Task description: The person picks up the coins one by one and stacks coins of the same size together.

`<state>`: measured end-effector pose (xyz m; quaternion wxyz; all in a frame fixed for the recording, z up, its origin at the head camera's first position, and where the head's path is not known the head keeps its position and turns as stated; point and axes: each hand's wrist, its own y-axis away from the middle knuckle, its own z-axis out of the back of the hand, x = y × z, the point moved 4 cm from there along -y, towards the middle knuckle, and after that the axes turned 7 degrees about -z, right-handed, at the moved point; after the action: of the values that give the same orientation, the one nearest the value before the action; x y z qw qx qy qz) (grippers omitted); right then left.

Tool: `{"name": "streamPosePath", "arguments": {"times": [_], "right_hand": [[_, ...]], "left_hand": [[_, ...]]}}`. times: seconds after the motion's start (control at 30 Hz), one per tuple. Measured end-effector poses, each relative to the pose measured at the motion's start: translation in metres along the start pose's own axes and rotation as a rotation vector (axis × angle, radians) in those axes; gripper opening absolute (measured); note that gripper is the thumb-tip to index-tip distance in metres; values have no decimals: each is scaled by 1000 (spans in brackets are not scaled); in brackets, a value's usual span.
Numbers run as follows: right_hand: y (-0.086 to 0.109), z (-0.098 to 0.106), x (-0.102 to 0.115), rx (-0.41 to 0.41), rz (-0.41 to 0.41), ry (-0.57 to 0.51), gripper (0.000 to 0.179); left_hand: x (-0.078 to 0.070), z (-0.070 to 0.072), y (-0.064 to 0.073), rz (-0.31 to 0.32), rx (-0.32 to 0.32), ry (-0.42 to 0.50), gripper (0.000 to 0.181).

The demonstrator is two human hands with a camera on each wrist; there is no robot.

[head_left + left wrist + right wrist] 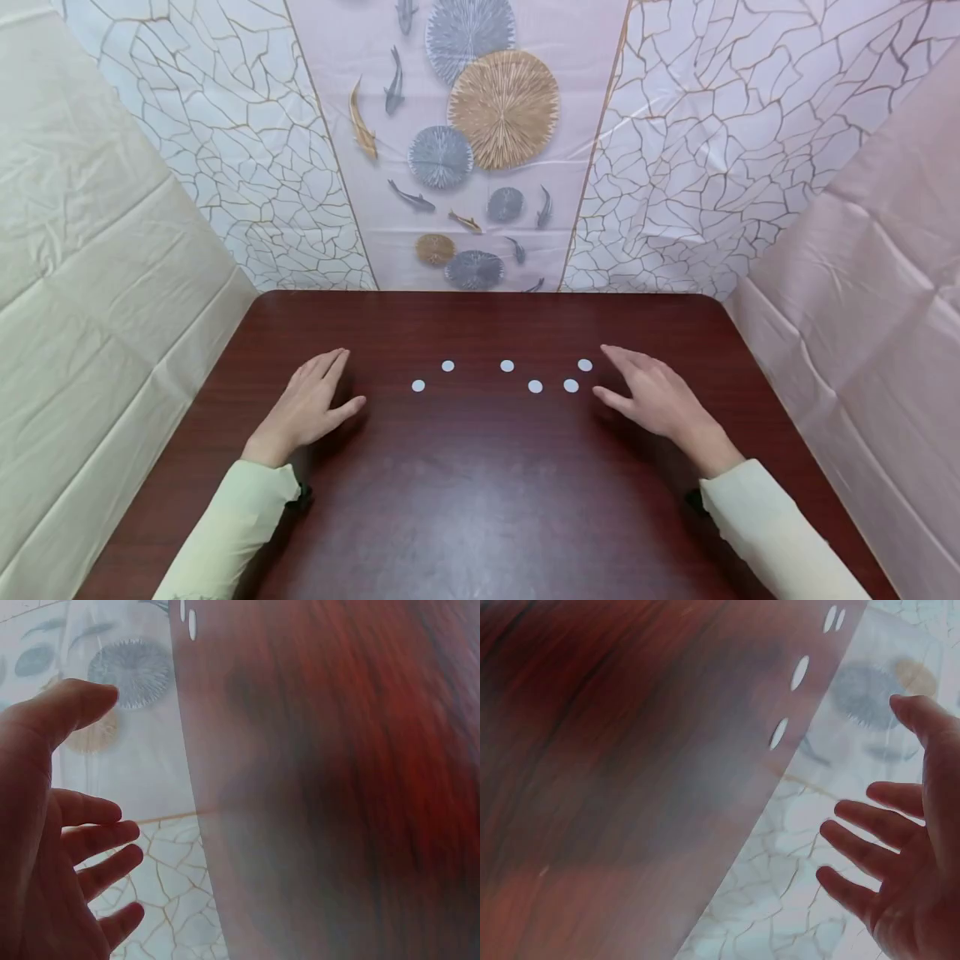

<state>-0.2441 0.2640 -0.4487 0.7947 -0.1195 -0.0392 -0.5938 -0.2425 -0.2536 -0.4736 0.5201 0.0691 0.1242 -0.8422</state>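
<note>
My left hand (307, 402) hovers over the left part of the dark red-brown table (465, 467), thumb spread from the fingers, holding nothing. On the other side my right hand (652, 392) is held the same way, also with nothing in it. Several small white discs lie flat on the tabletop between the hands. Nearest my right hand are a back disc (585, 365) and a front disc (572, 386). Closest to my left hand lies another white disc (418, 386). The left wrist view shows the left thumb (82, 705) well apart from the slightly bent fingers.
A patterned cloth (502, 108) with round flower and fish prints hangs behind the table's far edge. Pale creased drapes stand along both sides, the left drape (97, 292) and the right drape (862, 275). Light reflects off the tabletop near the front.
</note>
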Motion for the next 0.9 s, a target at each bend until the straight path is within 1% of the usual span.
{"name": "streamPosePath", "arguments": {"times": [0.1, 0.17, 0.3, 0.37, 0.43, 0.6, 0.8, 0.9], "right_hand": [[-8, 0, 15, 28, 9, -57, 67], [-14, -2, 26, 33, 31, -89, 62], [-27, -10, 49, 14, 115, -132, 53], [-33, -15, 61, 14, 159, -146, 50], [-40, -19, 74, 29, 184, -164, 48], [-59, -31, 104, 76, 217, -209, 43], [-78, -46, 135, 124, 254, -213, 40], [-85, -54, 150, 150, 267, -224, 39]], "left_hand": [[-5, 0, -5, -18, -3, 21, 84], [-9, -1, -8, -21, 0, 40, 83], [-15, -3, -15, -31, 15, 62, 80], [-17, -5, -17, -33, 21, 65, 78], [-20, -6, -20, -37, 27, 65, 77], [-27, -11, -28, -68, 18, 70, 68], [-35, -17, -39, -124, 5, 88, 56], [-38, -19, -44, -137, 6, 107, 51]]}}
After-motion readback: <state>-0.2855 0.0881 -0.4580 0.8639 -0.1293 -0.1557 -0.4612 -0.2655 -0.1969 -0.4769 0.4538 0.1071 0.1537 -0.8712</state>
